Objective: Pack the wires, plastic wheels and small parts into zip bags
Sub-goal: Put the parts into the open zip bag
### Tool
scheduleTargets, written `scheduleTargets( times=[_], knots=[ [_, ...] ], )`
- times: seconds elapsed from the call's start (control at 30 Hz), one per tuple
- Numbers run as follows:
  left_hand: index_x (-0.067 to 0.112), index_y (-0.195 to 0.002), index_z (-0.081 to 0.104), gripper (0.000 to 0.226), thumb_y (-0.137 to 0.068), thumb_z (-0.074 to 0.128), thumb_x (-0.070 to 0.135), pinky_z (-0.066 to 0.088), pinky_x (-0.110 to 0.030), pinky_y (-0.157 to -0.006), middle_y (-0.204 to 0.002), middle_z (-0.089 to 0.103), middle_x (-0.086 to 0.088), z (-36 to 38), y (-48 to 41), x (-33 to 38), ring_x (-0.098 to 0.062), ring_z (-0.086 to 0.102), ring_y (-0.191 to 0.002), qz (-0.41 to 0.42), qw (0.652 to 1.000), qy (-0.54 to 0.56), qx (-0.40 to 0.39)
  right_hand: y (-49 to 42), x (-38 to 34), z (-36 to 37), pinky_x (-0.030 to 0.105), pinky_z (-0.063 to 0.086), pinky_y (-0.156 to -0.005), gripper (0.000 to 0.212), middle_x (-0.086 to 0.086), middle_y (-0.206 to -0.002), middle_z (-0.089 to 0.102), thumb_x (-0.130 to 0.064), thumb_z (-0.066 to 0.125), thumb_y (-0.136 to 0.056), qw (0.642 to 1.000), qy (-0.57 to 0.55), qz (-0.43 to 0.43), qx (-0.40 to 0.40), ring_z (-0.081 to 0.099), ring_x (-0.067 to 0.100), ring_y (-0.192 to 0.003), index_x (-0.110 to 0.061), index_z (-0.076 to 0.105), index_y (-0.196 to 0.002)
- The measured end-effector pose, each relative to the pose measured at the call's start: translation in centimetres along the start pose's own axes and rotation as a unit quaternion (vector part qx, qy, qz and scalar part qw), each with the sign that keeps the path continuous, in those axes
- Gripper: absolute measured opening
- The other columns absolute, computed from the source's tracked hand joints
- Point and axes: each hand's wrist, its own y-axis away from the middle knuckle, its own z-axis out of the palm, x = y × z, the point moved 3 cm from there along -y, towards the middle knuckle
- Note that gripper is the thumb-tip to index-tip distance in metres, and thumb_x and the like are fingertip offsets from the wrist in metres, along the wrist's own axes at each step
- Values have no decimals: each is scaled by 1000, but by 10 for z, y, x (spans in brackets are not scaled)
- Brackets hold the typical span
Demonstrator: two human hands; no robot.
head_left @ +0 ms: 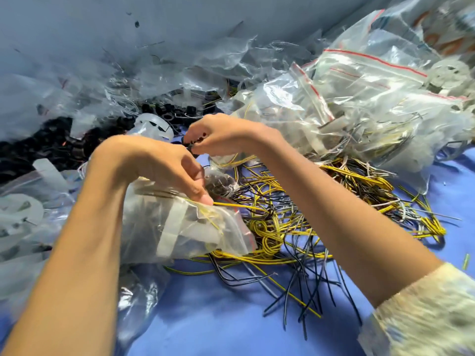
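My left hand (164,165) grips the mouth of a clear zip bag (185,227) that hangs below it, with pale plastic strips and a yellow wire inside. My right hand (223,134) hovers just beyond it, fingers pinched on small black parts (191,145). A loose tangle of yellow, black and white wires (295,222) lies on the blue table under my right forearm. White plastic wheels (154,124) sit behind my hands. Black small parts (38,150) are heaped at the left.
Filled zip bags with red seal lines (372,80) are piled at the right rear. Empty crumpled clear bags (180,62) lie across the back against a pale wall. More plastic wheels in bags (20,209) sit at the left. Blue tabletop (218,317) shows near me.
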Motion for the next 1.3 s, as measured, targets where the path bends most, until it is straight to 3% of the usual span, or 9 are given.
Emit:
scheduleTargets(
  times=[0.2, 0.4, 0.5, 0.67, 0.83, 0.93, 1.0, 1.1, 1.3],
  knots=[
    [21, -51, 53, 39, -59, 90, 32, 27, -26, -61, -58, 53, 7, -7, 5, -12, -9, 39, -55, 15, 999, 35, 8, -36, 0, 35, 35, 52, -83, 36, 11, -119, 60, -14, 49, -86, 980, 189, 4, -65, 59, 29, -106, -13, 61, -121],
    [14, -58, 47, 34, -77, 74, 10, 31, -13, -48, -49, 56, 15, -10, 2, -12, 4, 46, -45, 41, 998, 56, 9, -30, 6, 37, 32, 36, -65, 28, 19, -120, 50, -7, 46, -88, 977, 208, 27, 27, 59, 36, -101, -4, 59, -113],
    [10, -60, 47, 32, -77, 73, 8, 36, -5, -51, -58, 63, 11, -8, 7, -10, 7, 54, -51, 57, 995, 81, 3, -21, 2, 32, 30, 39, -64, 22, 20, -111, 55, -8, 48, -85, 986, 161, 26, 27, 58, 35, -94, -3, 60, -103],
    [23, -54, 56, 32, -61, 79, 43, 37, -20, -67, -65, 64, 14, -8, 12, -8, -2, 56, -63, 69, 997, 40, 4, 24, -1, -4, 16, 39, -50, 10, -5, -73, 64, -19, 55, -90, 999, 20, -2, -43, 61, 14, -68, -13, 61, -85],
    [26, -59, 58, 51, -48, 74, 73, 44, -60, -90, -77, 67, -4, -14, 22, -1, -39, 55, -117, 88, 995, 5, 41, 76, 7, -20, 22, 53, -71, 17, 4, -86, 72, -22, 58, -93, 972, -190, 19, -136, 69, 15, -76, -12, 56, -106],
    [28, -62, 59, 47, -53, 70, 73, 46, -47, -69, -70, 66, 17, -19, 27, 6, -28, 65, -101, 104, 992, -6, 75, 83, 8, -18, 27, 56, -76, 19, 8, -88, 69, -19, 57, -93, 956, -240, 31, -166, 68, 19, -78, -11, 57, -110],
    [31, -67, 61, 45, -54, 66, 74, 52, -49, -77, -87, 70, 23, -23, 31, 12, -21, 67, -89, 113, 988, -25, 101, 81, 6, -17, 26, 59, -69, 21, 13, -90, 66, -15, 56, -93, 950, -260, 33, -170, 67, 19, -73, -7, 59, -113],
    [35, -74, 63, 46, -55, 62, 76, 46, -57, -94, -102, 71, 14, -26, 37, 20, -27, 66, -99, 121, 983, -37, 133, 82, 1, -17, 22, 56, -61, 20, 16, -90, 67, -15, 57, -93, 948, -261, 23, -181, 66, 15, -66, -8, 62, -112],
    [28, -89, 64, 59, -60, 57, 78, 45, -62, -91, -97, 71, -8, -27, 40, 39, -35, 63, -93, 148, 967, -35, 203, 85, 1, -21, 24, 57, -62, 9, 12, -84, 64, -20, 57, -93, 948, -270, 10, -170, 67, 19, -69, -24, 63, -88]
  ],
)
